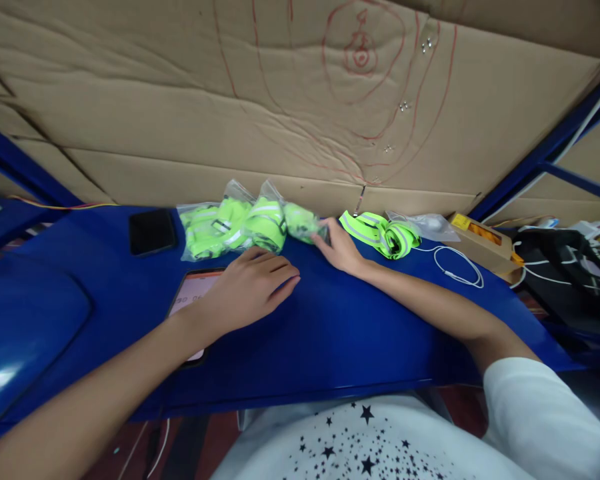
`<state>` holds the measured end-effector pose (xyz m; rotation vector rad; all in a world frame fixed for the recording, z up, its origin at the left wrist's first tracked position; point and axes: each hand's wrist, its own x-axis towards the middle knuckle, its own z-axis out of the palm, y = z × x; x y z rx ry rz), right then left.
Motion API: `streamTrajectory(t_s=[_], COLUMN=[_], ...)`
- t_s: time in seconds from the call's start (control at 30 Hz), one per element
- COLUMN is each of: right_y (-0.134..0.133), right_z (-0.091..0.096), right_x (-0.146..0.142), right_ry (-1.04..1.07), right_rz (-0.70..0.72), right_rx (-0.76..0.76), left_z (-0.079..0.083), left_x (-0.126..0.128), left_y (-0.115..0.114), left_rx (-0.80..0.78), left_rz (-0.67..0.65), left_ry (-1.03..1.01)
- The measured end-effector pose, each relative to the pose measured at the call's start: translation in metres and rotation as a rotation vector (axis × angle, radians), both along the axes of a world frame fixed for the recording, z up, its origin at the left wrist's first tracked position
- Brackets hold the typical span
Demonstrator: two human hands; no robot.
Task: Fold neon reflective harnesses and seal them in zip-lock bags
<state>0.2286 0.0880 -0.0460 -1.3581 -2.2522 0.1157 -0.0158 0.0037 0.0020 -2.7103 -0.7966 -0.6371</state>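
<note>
Toward the back of the blue table lies a row of neon-green reflective straps in clear bags (pixel 203 230). My right hand (pixel 343 248) has its fingers closed on the right end of the rightmost bagged reflective strap (pixel 300 221). My left hand (pixel 255 283) hovers over or rests on the table just in front of the row, palm down, fingers loosely extended, holding nothing I can see. Under my left wrist lies a phone with a lit screen (pixel 195 293), partly covered. Right of my right hand is an unbagged reflective strap (pixel 380 232), partly rolled.
A black phone (pixel 153 232) lies at the back left of the table (pixel 320 340). Clear plastic bags (pixel 430 225), a white cable (pixel 460 267) and a cardboard box (pixel 485 243) sit at the right. A cardboard wall (pixel 170 133) with red drawn lines rises behind.
</note>
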Motion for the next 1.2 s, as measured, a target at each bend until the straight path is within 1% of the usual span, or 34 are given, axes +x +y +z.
streamTrajectory(t_s=[0.1,0.13,0.17,0.2,0.23,0.27,0.3,0.33,0.37,0.43,0.53,0.6,0.7,0.77,0.8,0.87,0.9,0.93,1.0,1.07,1.1,1.17,1.2], right_y=[-0.008,-0.012,-0.015,-0.019,-0.022,-0.025,-0.027,-0.028,-0.029,-0.028,-0.027,-0.029,-0.033,-0.036,-0.036,-0.036,-0.035,-0.035,-0.036,-0.043,-0.048,-0.062,-0.070], right_z=[0.011,0.017,0.023,0.031,0.038,0.046,0.053,0.059,0.065,0.073,0.079,0.080,0.085,0.090,0.092,0.097,0.098,0.098,0.095,0.089,0.085,0.078,0.074], right_x=[0.010,0.017,0.027,0.039,0.053,0.068,0.084,0.099,0.112,0.131,0.137,0.131,0.120,0.118,0.118,0.119,0.118,0.117,0.109,0.096,0.088,0.074,0.068], right_ry=[-0.086,-0.117,-0.177,-0.243,-0.359,-0.501,-0.559,-0.595,-0.621,-0.650,-0.671,-0.665,-0.643,-0.577,-0.487,-0.188,-0.005,0.171,0.429,0.559,0.586,0.594,0.580], right_rz=[0.199,0.230,0.207,0.147,0.023,-0.154,-0.272,-0.351,-0.398,-0.406,-0.353,-0.346,-0.377,-0.390,-0.380,-0.337,-0.308,-0.279,-0.243,-0.213,-0.197,-0.141,-0.087], right_rx=[-0.049,-0.048,-0.044,-0.043,-0.041,-0.071,-0.112,-0.153,-0.200,-0.279,-0.325,-0.291,-0.201,-0.132,-0.092,-0.041,-0.050,-0.081,-0.167,-0.188,-0.157,-0.031,0.056], left_z=[-0.002,-0.003,-0.003,-0.003,-0.003,-0.003,-0.003,-0.003,-0.003,-0.004,-0.006,-0.007,-0.007,-0.008,-0.009,-0.009,-0.009,-0.009,-0.007,-0.003,-0.001,0.003,0.003], left_x=[0.000,0.000,0.000,0.000,0.001,0.001,0.002,0.002,0.002,0.003,0.003,0.003,0.003,0.003,0.003,0.003,0.004,0.004,0.005,0.006,0.006,0.006,0.006], left_y=[0.000,0.000,0.001,0.001,0.001,0.002,0.002,0.001,0.001,0.000,0.000,0.000,0.000,0.000,0.000,0.000,-0.001,-0.002,-0.004,-0.005,-0.005,-0.004,-0.003], left_rx=[-0.025,-0.032,-0.036,-0.039,-0.043,-0.050,-0.059,-0.072,-0.087,-0.117,-0.137,-0.138,-0.142,-0.153,-0.162,-0.185,-0.194,-0.204,-0.234,-0.282,-0.312,-0.385,-0.431], left_rz=[0.003,0.004,0.005,0.008,0.011,0.012,0.012,0.011,0.009,0.004,-0.002,-0.003,-0.002,0.003,0.007,0.018,0.021,0.025,0.046,0.084,0.098,0.101,0.093], left_ry=[0.020,0.026,0.034,0.040,0.046,0.053,0.062,0.076,0.090,0.117,0.139,0.146,0.150,0.136,0.124,0.104,0.092,0.076,-0.009,-0.187,-0.297,-0.518,-0.607])
